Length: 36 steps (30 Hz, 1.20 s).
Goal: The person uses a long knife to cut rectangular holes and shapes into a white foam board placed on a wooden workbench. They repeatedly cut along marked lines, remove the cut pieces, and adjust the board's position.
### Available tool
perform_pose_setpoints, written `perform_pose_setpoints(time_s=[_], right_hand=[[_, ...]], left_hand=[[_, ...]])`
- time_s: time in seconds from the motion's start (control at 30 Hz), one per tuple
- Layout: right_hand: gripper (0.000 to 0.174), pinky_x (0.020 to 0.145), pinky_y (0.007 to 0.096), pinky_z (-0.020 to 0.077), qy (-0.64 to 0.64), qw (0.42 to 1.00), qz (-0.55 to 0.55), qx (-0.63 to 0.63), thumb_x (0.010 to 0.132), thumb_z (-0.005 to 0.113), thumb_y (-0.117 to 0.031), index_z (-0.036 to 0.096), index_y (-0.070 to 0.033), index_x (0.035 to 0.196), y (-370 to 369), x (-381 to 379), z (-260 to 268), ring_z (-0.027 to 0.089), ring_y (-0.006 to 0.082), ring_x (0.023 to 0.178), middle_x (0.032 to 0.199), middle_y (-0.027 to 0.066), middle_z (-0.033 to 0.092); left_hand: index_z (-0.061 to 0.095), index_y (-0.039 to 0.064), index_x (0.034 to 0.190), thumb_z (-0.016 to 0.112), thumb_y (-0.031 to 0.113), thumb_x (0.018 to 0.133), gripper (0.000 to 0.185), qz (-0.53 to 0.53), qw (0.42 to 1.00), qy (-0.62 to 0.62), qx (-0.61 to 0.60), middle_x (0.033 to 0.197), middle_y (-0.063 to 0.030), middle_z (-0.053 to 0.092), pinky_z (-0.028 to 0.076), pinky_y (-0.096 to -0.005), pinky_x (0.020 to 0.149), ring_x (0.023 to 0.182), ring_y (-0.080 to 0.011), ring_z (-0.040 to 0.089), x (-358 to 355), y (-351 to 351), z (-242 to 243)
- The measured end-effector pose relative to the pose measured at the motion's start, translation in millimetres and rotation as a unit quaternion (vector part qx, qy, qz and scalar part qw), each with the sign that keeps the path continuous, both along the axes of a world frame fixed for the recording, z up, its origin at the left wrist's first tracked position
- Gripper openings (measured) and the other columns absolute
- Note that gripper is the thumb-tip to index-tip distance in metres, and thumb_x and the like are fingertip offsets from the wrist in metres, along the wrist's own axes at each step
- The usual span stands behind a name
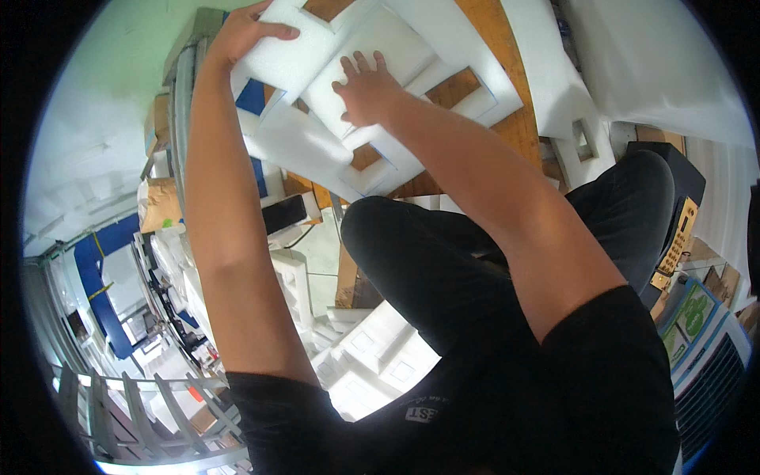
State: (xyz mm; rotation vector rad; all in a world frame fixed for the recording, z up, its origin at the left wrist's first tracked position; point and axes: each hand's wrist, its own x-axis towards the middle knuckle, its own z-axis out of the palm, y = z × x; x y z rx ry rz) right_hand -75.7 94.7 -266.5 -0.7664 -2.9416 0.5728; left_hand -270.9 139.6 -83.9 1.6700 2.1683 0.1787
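Observation:
My left hand point(240, 38) grips the edge of a white foam block point(291, 59) near the top of the view, thumb on its upper face; the far fingers are partly cut off by the frame. With fingers spread, my right hand point(371, 92) presses flat on a smooth white foam panel point(389, 38). Around that panel lie larger white foam pieces with rectangular cutouts, among them a foam frame point(502, 101) marked with thin blue lines. They rest on a brown wooden tabletop point(522, 133), which shows through the openings.
A dark, phone-like device point(284, 214) sits on white foam left of my knee. Cut foam pieces point(362, 368) lie below. To the right stand a black case with a gold panel point(677, 237) and a grilled appliance point(712, 386). A metal rack point(127, 409) is lower left.

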Motion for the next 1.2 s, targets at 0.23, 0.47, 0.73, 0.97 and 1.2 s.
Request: perform_pose_setpoints(time_s=[0.23,0.47,0.73,0.97,1.2], right_hand=[[0.065,0.120,0.0734,0.0165,-0.014,0.991,-0.017,-0.129,0.097,0.059,-0.023,0.040,-0.035,0.159,19,16,-15,0.013,0.0373,0.159,0.174,0.0045,0.014],[0.058,0.117,0.0766,0.0199,0.014,0.996,-0.033,-0.087,0.101,0.047,-0.020,0.043,-0.031,0.158,-13,44,15,0.022,0.0458,0.155,0.172,0.0126,0.018],[0.091,0.116,0.0771,0.0226,0.021,0.998,0.004,-0.058,0.083,0.080,-0.043,0.041,-0.010,0.158,-27,32,10,0.029,0.0438,0.153,0.169,0.0187,0.026],[0.089,0.114,0.0735,0.0284,-0.014,0.996,0.063,-0.061,0.082,0.080,-0.047,0.046,-0.007,0.153,-47,43,32,0.032,0.0413,0.151,0.163,0.0199,0.035],[0.073,0.111,0.0629,0.0375,0.123,0.990,-0.004,-0.067,0.078,0.082,-0.054,0.062,-0.006,0.129,-107,95,37,0.044,0.0389,0.138,0.140,0.0174,0.053]], left_hand=[[0.067,0.009,0.139,0.091,0.033,0.056,0.090,0.001,1.000,-0.015,0.025,0.113,-0.0165,0.076,0.056,-0.0386,0.093,0.096,-0.0273,0.074,30,-21,24],[0.066,0.002,0.136,0.093,0.015,0.060,0.082,0.032,0.994,-0.088,0.061,0.111,-0.0149,0.075,0.055,-0.0348,0.091,0.096,-0.0227,0.072,81,-77,66],[0.066,-0.002,0.135,0.095,0.019,0.050,0.092,-0.011,0.992,-0.026,0.121,0.110,-0.0168,0.075,0.055,-0.0351,0.091,0.097,-0.0234,0.072,168,-141,90],[0.067,-0.001,0.132,0.095,0.024,0.052,0.088,-0.006,0.987,0.040,0.154,0.106,-0.0188,0.077,0.056,-0.0363,0.088,0.093,-0.0269,0.074,195,-171,80],[0.070,-0.001,0.123,0.089,0.036,0.063,0.073,0.033,0.990,0.093,0.105,0.108,-0.0172,0.076,0.057,-0.0369,0.087,0.094,-0.0282,0.074,160,-160,91]])
